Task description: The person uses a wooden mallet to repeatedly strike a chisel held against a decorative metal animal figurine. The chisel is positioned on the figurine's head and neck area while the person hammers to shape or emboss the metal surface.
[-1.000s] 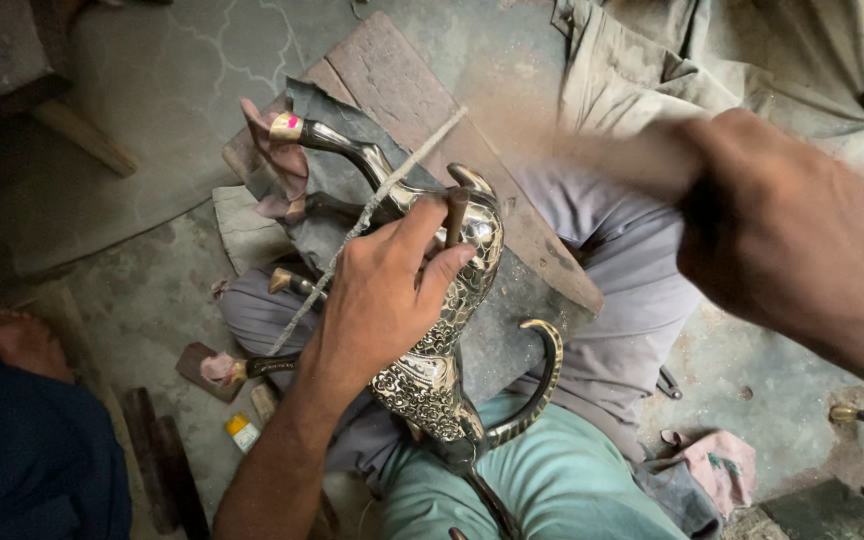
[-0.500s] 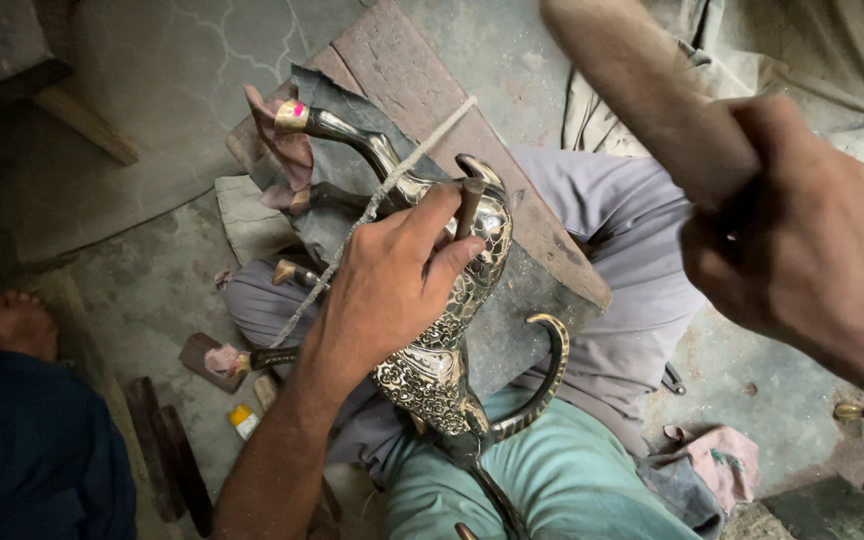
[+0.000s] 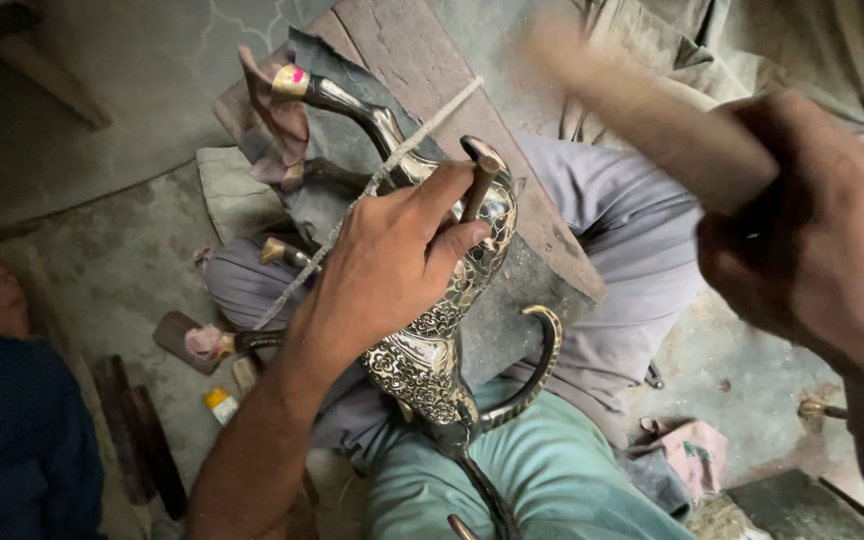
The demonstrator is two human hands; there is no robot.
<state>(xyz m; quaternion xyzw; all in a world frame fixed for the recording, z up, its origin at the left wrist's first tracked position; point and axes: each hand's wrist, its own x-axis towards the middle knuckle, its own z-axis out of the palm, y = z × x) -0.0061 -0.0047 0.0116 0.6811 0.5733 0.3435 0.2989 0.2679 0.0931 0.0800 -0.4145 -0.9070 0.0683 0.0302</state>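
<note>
Both hands busy: left hand [image 3: 392, 265] lay atop ewer [image 3: 432, 340], fingers pinching punch [image 3: 476, 190]; right hand [image 3: 817, 240] clenched around blurred mallet [image 3: 642, 115], raised right of ewer.

Floor-level metalworking workshop: worn grey concrete floor [image 3: 112, 250], weathered wooden plank [image 3: 432, 90] as work surface, small brass-tipped hand tools [image 3: 282, 252] scattered about, engraved long-spouted brass ewer [image 3: 432, 350] across the worker's lap.
</note>
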